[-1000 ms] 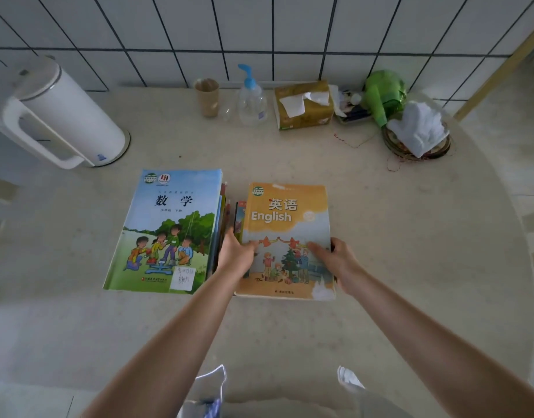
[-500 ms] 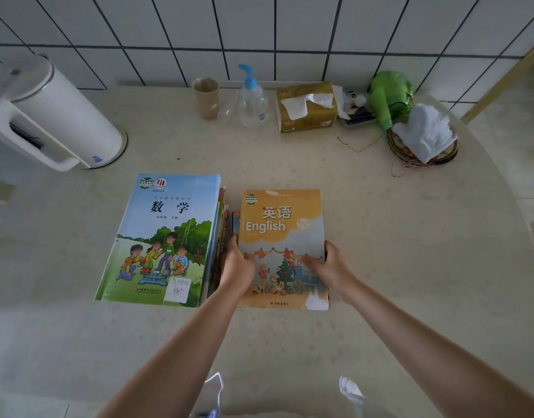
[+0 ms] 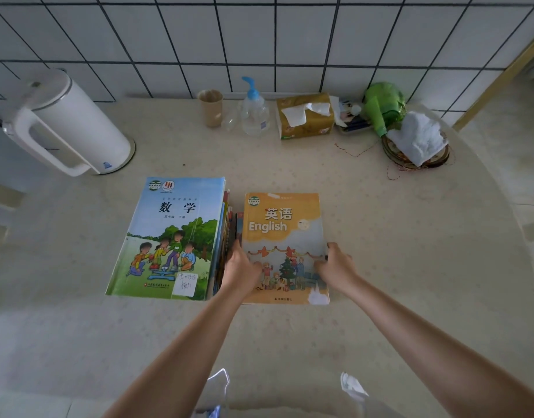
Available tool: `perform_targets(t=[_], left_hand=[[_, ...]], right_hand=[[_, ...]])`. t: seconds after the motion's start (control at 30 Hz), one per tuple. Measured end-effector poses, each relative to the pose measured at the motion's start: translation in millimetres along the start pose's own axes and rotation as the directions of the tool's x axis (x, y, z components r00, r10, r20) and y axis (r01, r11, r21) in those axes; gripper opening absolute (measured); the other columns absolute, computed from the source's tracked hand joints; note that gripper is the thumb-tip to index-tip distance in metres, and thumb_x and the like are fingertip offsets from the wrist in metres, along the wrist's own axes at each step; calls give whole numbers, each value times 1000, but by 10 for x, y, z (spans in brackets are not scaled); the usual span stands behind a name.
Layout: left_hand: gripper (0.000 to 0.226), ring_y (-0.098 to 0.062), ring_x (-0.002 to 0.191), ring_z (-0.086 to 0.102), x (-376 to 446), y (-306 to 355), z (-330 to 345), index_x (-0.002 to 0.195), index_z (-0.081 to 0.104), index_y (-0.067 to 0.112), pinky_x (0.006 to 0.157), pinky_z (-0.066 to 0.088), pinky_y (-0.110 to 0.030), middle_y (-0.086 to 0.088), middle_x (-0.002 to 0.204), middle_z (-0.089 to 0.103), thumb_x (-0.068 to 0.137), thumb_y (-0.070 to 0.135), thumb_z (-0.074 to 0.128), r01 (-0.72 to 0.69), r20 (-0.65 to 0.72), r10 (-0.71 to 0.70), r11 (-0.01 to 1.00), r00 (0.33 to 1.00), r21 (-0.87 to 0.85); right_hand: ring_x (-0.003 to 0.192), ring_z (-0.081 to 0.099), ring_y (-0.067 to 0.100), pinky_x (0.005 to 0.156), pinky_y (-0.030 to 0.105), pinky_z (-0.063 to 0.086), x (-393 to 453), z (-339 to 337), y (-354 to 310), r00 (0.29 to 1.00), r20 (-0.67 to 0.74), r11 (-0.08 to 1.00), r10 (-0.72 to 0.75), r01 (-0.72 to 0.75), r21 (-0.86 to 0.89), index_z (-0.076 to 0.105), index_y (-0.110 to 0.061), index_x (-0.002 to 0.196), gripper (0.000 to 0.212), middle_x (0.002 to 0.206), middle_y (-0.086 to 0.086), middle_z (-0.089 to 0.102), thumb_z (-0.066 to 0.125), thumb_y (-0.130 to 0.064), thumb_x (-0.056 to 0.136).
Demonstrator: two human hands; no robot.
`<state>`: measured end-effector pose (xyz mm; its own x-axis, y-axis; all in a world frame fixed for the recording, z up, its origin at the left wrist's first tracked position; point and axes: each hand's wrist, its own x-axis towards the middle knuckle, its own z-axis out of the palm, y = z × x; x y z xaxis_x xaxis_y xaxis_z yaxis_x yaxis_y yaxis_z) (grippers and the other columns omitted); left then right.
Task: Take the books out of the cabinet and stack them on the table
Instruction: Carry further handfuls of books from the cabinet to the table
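Two piles of books lie side by side on the beige table (image 3: 395, 267). The left pile is topped by a blue and green maths book (image 3: 172, 233). The right pile is topped by an orange English book (image 3: 282, 227). My left hand (image 3: 241, 267) grips the left edge of the English book, thumb on its cover. My right hand (image 3: 335, 265) grips its right edge the same way. Spines of other books (image 3: 229, 230) show between the two piles. The cabinet is out of view.
A white kettle (image 3: 66, 125) stands at the back left. Along the tiled wall are a paper cup (image 3: 211, 107), a pump bottle (image 3: 255, 114), a tissue pack (image 3: 305, 114), a green object (image 3: 383, 105) and a dish with a white cloth (image 3: 416, 143).
Both hands have stayed on the English book's side edges. The book and hands sit slightly lower and nearer in view than a second ago, partly from my head moving.
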<state>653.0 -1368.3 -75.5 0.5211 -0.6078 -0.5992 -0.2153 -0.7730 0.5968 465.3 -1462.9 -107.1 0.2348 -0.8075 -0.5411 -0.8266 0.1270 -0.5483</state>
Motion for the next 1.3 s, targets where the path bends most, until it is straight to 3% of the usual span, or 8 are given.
perform_targets(t=[0.13, 0.27, 0.43, 0.6, 0.7, 0.87, 1.0, 1.3], left_hand=[[57, -18, 103, 52, -154, -41, -33, 140, 33, 19, 68, 44, -23, -6, 130, 56, 89, 14, 58, -78, 1, 78, 997, 997, 5], [55, -19, 121, 47, -371, -76, -95, 140, 38, 21, 93, 42, -35, 0, 132, 50, 90, 20, 60, -247, -37, 250, 967, 968, 62], [57, -8, 115, 52, -597, -157, -158, 145, 36, 21, 96, 43, -29, 12, 124, 56, 93, 21, 60, -466, -53, 469, 883, 882, 65], [39, -3, 94, 62, -754, -241, -199, 133, 52, 21, 82, 43, -11, 14, 102, 66, 95, 19, 58, -605, 13, 605, 794, 796, 66], [30, 14, 79, 57, -860, -313, -171, 123, 59, 18, 64, 36, 5, 14, 94, 66, 94, 13, 58, -669, 111, 662, 741, 742, 56], [28, 9, 83, 59, -1076, -522, 20, 114, 62, 17, 66, 39, 3, 6, 89, 69, 91, 3, 54, -750, 308, 714, 661, 629, 0], [25, 4, 82, 61, -1337, -775, 228, 106, 61, 25, 65, 38, 3, 15, 83, 67, 91, 7, 55, -786, 480, 684, 618, 549, 19], [25, 11, 71, 61, -2103, -1318, 686, 108, 65, 22, 63, 42, -1, 19, 75, 67, 89, 6, 57, -916, 793, 568, 401, 222, -31]], right_hand=[[79, 50, 16, 59, 26, 37, -289, -70, 70, 994, -82, 995, -75, 70, -65, 44, -11, 128, 44, 110, 6, 62, 54, -24, 87], [103, 58, 26, 74, 27, 38, -744, -63, 70, 958, -198, 978, -207, 208, -16, 49, -13, 126, 40, 118, 7, 64, 56, -24, 88], [110, 58, 25, 81, 26, 41, -1285, 43, 87, 923, -289, 964, -252, 267, 11, 54, -10, 122, 33, 119, 7, 63, 57, -19, 91], [108, 60, 28, 91, 32, 44, -1807, 229, 235, 896, -425, 986, -129, 162, 42, 55, -6, 121, 33, 115, 11, 65, 58, -12, 89], [109, 60, 26, 92, 29, 42, -2160, 441, 332, 867, -499, 991, 13, 53, 119, 54, -9, 122, 33, 116, 8, 66, 57, -13, 90], [110, 61, 23, 94, 34, 45, -2759, 893, 514, 777, -586, 954, 229, -60, 292, 55, -9, 120, 31, 116, 6, 67, 57, -12, 90], [108, 60, 22, 92, 31, 44, -3274, 1263, 599, 707, -602, 908, 370, -141, 394, 56, -9, 121, 30, 115, 5, 66, 57, -13, 92], [107, 62, 18, 94, 28, 44, -4376, 1943, 805, 490, -591, 754, 641, -260, 603, 56, -8, 122, 30, 116, 3, 67, 56, -12, 92]])
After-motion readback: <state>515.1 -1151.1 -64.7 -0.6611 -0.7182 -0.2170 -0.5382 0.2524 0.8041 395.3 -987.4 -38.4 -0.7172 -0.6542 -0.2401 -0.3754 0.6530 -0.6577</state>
